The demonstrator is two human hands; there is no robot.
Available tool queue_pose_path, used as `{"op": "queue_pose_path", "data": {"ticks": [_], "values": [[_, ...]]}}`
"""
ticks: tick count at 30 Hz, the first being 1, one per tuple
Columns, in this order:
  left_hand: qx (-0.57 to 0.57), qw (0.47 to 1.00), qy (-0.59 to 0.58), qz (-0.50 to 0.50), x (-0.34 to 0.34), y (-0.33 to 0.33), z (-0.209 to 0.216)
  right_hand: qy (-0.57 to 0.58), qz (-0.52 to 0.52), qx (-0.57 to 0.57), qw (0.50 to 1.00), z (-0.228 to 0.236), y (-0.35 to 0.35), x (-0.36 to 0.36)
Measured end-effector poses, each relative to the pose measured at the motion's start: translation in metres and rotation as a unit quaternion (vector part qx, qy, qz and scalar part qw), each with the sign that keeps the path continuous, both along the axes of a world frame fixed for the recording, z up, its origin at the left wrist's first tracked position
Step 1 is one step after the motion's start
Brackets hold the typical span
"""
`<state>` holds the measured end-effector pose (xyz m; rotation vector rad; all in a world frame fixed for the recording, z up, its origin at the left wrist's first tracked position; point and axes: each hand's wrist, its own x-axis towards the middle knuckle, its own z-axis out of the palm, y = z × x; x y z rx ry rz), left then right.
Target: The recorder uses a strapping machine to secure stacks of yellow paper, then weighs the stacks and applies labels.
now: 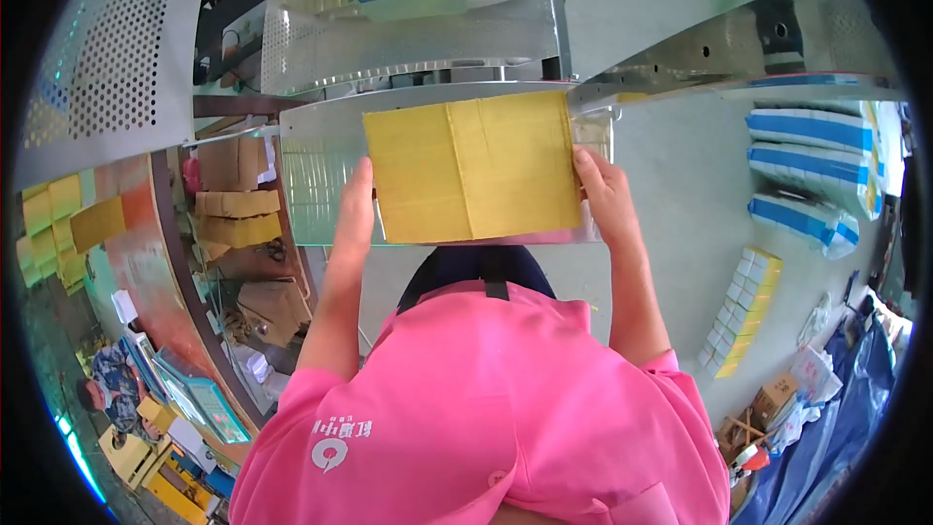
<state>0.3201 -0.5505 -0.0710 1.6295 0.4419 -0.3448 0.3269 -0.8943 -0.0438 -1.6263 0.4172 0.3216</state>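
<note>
A yellow cardboard sheet (476,167) with a crease down its middle is held up in front of me, above a shiny metal shelf (316,180). My left hand (358,202) grips its left edge, thumb pointing upward along the side. At the right edge, my right hand (609,196) has its thumb on the cardboard near the corner. The other fingers of both hands are mostly hidden beside or behind the sheet, so I cannot tell whether anything else is held with it.
Beyond the shelf stands a clear machine cover (408,34). Perforated metal panels (112,58) flank it. A wooden bench (160,262) with folders is at left, beside stacked cardboard (238,204). Blue-and-white wrapped packs (812,165) and a row of small boxes (743,311) lie on the right floor.
</note>
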Motion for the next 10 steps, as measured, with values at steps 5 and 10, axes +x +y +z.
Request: {"op": "queue_pose_path", "data": {"ticks": [5,10], "values": [[-0.028,0.999,-0.04,0.01,-0.006,-0.005,-0.015,-0.02,0.001,-0.026,0.999,-0.006,-0.001,-0.004],[-0.092,0.994,-0.045,0.048,-0.008,-0.006,-0.018,-0.115,-0.011,0.029,0.993,-0.028,0.003,-0.006]]}}
